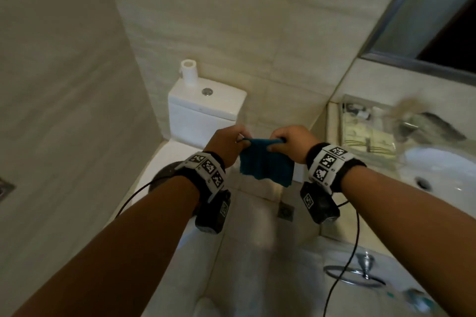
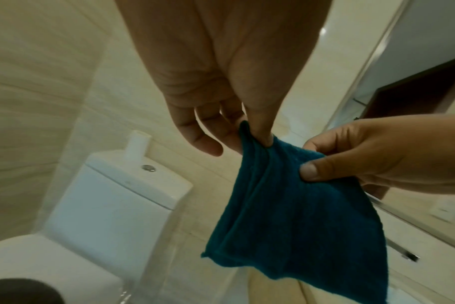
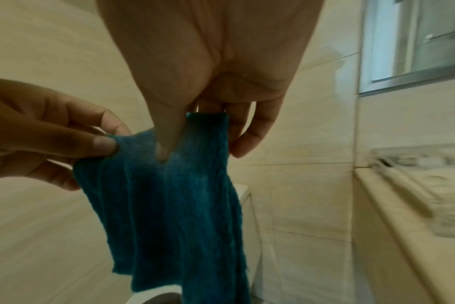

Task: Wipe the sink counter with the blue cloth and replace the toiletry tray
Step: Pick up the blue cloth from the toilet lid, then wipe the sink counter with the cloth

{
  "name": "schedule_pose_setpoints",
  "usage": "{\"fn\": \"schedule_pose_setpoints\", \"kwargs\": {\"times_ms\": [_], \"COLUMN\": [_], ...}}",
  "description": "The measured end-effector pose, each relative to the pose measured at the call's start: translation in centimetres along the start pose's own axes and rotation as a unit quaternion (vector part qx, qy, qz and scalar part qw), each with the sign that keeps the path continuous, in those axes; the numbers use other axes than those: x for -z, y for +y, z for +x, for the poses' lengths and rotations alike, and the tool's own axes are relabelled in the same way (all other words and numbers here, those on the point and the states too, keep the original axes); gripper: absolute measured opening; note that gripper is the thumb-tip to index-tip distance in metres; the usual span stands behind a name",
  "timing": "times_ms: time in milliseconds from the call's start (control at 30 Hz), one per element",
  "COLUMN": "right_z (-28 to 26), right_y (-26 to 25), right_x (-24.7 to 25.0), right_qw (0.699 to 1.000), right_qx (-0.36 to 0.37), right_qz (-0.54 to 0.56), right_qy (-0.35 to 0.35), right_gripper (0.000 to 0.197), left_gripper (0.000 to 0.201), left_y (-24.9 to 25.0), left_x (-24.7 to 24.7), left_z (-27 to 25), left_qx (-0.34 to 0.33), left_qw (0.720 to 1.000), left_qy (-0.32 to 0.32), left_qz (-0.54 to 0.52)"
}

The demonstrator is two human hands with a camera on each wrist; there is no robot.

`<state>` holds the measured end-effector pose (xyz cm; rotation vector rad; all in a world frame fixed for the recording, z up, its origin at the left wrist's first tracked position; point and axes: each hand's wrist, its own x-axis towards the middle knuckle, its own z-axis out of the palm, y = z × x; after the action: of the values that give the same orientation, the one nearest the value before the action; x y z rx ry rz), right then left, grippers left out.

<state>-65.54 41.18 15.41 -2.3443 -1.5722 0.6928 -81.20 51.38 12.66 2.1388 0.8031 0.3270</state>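
The blue cloth (image 1: 265, 163) hangs in the air in front of the toilet, held by its top edge between both hands. My left hand (image 1: 231, 143) pinches the cloth's left corner (image 2: 249, 135) between thumb and fingers. My right hand (image 1: 288, 143) pinches the right corner (image 3: 208, 123) the same way. The cloth (image 2: 294, 216) droops loosely below, folded in soft pleats (image 3: 174, 205). The clear toiletry tray (image 1: 365, 131) with sachets and small bottles sits on the sink counter (image 1: 332, 121) at the right, beside the wall. The tray (image 3: 416, 185) looks blurred in the right wrist view.
A white toilet with its cistern (image 1: 203, 113) and a paper roll (image 1: 189, 71) stands straight ahead. The white basin (image 1: 443, 180) and tap (image 1: 417, 123) are at the right. A chrome towel ring (image 1: 355, 275) hangs below the counter. A mirror (image 1: 425, 8) covers the right wall.
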Motion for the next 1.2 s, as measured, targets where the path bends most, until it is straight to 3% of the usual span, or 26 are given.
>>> {"fn": "schedule_pose_setpoints", "kwargs": {"times_ms": [233,467,533,633,900,1200], "right_z": [-9.4,-20.1,-22.6,-25.8,-29.2,-27.9], "right_y": [12.9,26.2,29.2,32.9,39.4,46.5], "right_x": [6.0,11.3,12.5,13.9,15.2,17.9], "right_qw": [0.992,0.981,0.978,0.975,0.967,0.957], "right_qx": [-0.104,-0.16,-0.174,-0.183,-0.2,-0.241], "right_qz": [-0.007,0.005,0.0,-0.001,0.03,0.05], "right_qy": [0.074,0.111,0.116,0.123,0.153,0.154], "right_gripper": [0.027,0.025,0.015,0.018,0.022,0.026], "left_gripper": [0.01,0.004,0.005,0.007,0.01,0.016], "left_y": [12.0,24.6,27.5,31.3,35.9,38.9], "left_x": [-11.4,-24.4,-27.6,-31.5,-37.6,-43.4], "left_z": [2.7,3.5,3.4,3.2,4.8,10.5], "left_qx": [-0.074,-0.122,-0.124,-0.137,-0.14,-0.137], "left_qw": [0.994,0.986,0.985,0.982,0.979,0.973], "left_qy": [-0.075,-0.113,-0.118,-0.128,-0.148,-0.182], "left_qz": [0.027,0.013,0.005,0.008,0.031,0.031]}}
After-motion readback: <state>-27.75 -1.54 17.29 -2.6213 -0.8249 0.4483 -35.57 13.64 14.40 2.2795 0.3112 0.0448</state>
